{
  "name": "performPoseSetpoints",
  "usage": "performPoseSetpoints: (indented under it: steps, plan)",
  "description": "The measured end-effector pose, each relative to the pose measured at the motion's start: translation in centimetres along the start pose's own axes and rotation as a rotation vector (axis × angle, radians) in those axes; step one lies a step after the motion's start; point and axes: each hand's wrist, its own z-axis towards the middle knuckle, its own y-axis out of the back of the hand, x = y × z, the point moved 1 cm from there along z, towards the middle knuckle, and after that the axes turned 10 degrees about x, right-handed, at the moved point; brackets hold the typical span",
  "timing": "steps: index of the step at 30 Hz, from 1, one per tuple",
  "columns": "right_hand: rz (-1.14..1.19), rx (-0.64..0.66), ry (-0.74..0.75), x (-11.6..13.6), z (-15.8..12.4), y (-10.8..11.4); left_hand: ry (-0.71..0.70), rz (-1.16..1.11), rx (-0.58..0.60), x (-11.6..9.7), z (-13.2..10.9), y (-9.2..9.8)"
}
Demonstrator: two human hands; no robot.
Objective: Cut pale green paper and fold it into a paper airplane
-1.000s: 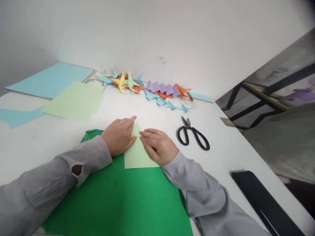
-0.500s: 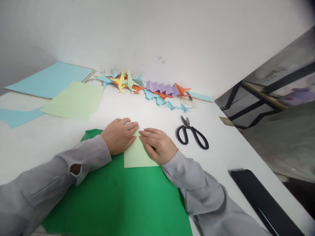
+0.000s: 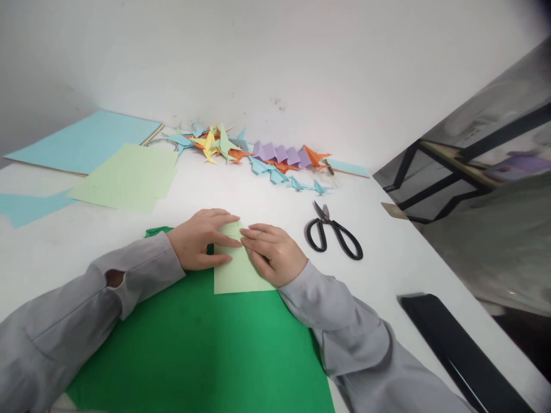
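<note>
A pale green sheet of paper [image 3: 241, 278] lies on a green cloth-like mat [image 3: 206, 344], and both hands rest on it. My left hand [image 3: 202, 238] reaches over its left side with fingers spread, two fingertips touching near the sheet's top and middle. Opposite it, my right hand [image 3: 275, 252] lays its fingers, stretched and close together, on the right half of the sheet. The palm and wrist of that hand hide the sheet's right edge. Faint lines show on the paper near the fingertips.
Black-handled scissors [image 3: 333, 229] lie right of the hands. A black oblong object [image 3: 460, 355] is at the table's right. Several folded paper figures [image 3: 219, 143] line the wall. Pale green sheets [image 3: 129, 178], a blue paper stack [image 3: 86, 137] and a blue piece [image 3: 32, 206] are left.
My left hand has shifted slightly left and its fingers have spread apart, uncovering more of the sheet. My right hand stays nearly still on the paper.
</note>
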Motion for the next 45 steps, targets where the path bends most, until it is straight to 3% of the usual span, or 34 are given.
performPoseSetpoints:
  steps: [11,22,30,38,45]
  plan:
    - [0.031,0.006,-0.036,0.1,0.2,0.1,0.031,0.068,0.136,-0.5,0.2,0.7]
    - [0.045,-0.003,-0.024,0.2,0.3,0.2,0.054,0.083,0.155,-0.5,0.3,0.7]
    - [0.194,-0.004,-0.148,0.1,0.4,0.5,0.078,0.128,0.167,-1.1,0.8,1.2]
    - [-0.046,0.173,-0.166,0.7,0.8,0.4,0.058,0.192,0.153,-1.2,0.9,1.2]
    - [-0.111,0.180,-0.130,0.9,0.9,0.6,0.033,0.164,0.141,-1.0,0.9,0.9]
